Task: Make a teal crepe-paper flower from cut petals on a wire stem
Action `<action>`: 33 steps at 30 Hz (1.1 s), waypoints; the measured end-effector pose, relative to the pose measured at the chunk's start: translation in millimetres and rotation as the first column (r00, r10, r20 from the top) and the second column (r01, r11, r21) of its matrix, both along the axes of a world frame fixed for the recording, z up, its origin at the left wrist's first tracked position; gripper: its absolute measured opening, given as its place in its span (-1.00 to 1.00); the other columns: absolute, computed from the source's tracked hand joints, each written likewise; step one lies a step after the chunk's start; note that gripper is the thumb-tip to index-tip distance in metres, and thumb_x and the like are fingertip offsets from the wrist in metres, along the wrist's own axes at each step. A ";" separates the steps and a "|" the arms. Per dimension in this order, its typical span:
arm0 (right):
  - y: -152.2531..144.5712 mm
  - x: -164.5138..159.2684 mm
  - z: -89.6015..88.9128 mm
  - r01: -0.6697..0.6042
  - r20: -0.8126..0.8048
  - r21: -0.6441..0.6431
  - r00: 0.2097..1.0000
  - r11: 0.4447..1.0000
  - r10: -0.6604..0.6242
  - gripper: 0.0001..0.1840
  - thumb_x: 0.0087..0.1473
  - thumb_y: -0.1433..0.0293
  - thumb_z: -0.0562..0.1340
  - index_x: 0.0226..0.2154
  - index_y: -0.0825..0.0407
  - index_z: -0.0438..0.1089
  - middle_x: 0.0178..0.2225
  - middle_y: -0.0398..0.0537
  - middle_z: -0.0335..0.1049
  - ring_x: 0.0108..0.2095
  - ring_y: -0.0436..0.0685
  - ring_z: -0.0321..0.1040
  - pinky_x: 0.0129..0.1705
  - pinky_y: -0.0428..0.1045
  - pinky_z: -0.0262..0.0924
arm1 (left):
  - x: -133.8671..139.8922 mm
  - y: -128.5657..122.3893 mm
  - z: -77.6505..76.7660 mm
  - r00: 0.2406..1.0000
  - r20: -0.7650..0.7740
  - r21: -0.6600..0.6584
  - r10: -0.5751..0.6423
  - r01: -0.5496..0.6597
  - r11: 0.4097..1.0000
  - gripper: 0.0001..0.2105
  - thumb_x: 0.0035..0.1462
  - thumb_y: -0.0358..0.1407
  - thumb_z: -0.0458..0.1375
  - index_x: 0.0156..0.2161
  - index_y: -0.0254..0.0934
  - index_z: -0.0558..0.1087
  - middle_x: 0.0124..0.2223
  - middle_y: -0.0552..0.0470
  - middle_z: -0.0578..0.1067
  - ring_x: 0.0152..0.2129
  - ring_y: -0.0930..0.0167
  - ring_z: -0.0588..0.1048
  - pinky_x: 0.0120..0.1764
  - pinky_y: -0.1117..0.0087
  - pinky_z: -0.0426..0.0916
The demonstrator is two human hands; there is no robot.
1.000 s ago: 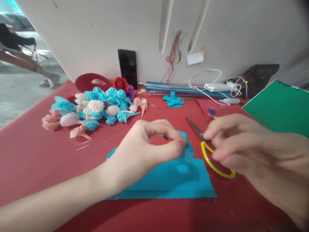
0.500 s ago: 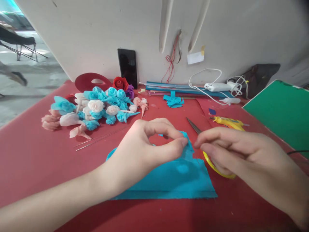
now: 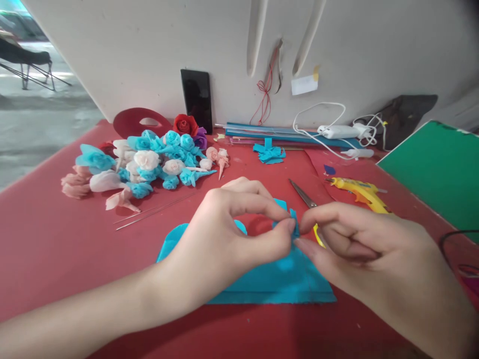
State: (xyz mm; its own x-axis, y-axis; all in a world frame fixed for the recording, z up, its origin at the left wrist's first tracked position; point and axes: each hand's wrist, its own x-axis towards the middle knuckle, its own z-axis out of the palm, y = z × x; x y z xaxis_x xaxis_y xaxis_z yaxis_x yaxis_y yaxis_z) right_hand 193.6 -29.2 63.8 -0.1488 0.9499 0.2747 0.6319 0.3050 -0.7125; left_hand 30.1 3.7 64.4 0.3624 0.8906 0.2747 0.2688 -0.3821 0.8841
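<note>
Thumb and forefinger of my left hand (image 3: 239, 234) pinch a small blue crepe paper strip (image 3: 294, 217), which stands up between the fingertips. My right hand (image 3: 366, 254) is curled close on the other side, its thumb and forefinger tips at the strip's edge. Below both hands lies a folded blue crepe paper sheet (image 3: 277, 284), partly covered by my left hand. Scissors (image 3: 302, 192) with yellow handles lie beside the paper, the handles mostly hidden behind my right hand.
Blue, white and pink paper flowers (image 3: 145, 159) are heaped at the left, with thin wires (image 3: 145, 214) in front. Farther back are a phone (image 3: 197, 99), cut blue strips (image 3: 269, 152) and a white power strip (image 3: 339, 131). A yellow glue gun (image 3: 355, 189) lies right, near a green board (image 3: 434, 174).
My right hand has moved left to meet the left fingertips at the blue strip. It now covers more of the scissors' handles. The view has shifted slightly.
</note>
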 end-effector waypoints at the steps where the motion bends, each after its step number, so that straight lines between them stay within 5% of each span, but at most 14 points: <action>1: 0.1 -0.2 -0.4 -0.008 0.011 0.017 1.000 1.000 0.007 -0.94 -0.08 0.39 0.18 -0.53 0.00 0.31 -0.72 -0.32 -0.28 -0.72 -0.12 -0.27 -0.71 -0.17 -0.25 | 0.0 -0.3 -0.4 1.000 -0.002 0.008 -0.001 0.001 1.000 -0.89 -0.08 -0.44 0.17 -0.56 -0.24 0.46 -0.55 0.17 0.39 -0.51 0.52 0.35 -0.45 0.51 0.25; 9: 3.0 -1.4 -4.1 -0.046 0.108 0.164 0.994 0.985 0.029 -0.94 -0.09 0.47 0.15 -0.53 0.03 0.25 -0.73 -0.33 -0.26 -0.75 -0.14 -0.25 -0.76 -0.20 -0.29 | 2.0 -0.3 -0.4 0.998 -0.055 0.052 0.004 -0.001 0.999 -0.89 -0.08 -0.43 0.16 -0.57 -0.26 0.46 -0.55 0.15 0.40 -0.52 0.50 0.36 -0.45 0.49 0.25; 22: 5.1 2.4 -7.6 -0.055 0.018 0.015 0.998 0.998 0.055 -0.91 0.00 0.34 0.18 -0.48 -0.01 0.33 -0.77 -0.33 -0.20 -0.76 -0.10 -0.17 -0.73 -0.16 -0.16 | -0.7 3.6 -0.5 0.998 -0.060 -0.016 0.003 -0.004 1.000 -0.90 -0.07 -0.41 0.16 -0.55 -0.24 0.48 -0.52 0.15 0.41 -0.50 0.50 0.38 -0.44 0.50 0.26; 33: 3.7 1.2 -2.6 -0.055 0.098 0.145 0.994 0.988 0.041 -0.92 -0.03 0.36 0.20 -0.39 0.00 0.35 -0.72 -0.31 -0.26 -0.74 -0.12 -0.25 -0.76 -0.18 -0.23 | -1.6 3.2 0.9 1.000 -0.015 -0.030 0.010 -0.010 1.000 -0.90 -0.07 -0.43 0.16 -0.54 -0.24 0.48 -0.52 0.17 0.42 -0.50 0.53 0.37 -0.45 0.53 0.25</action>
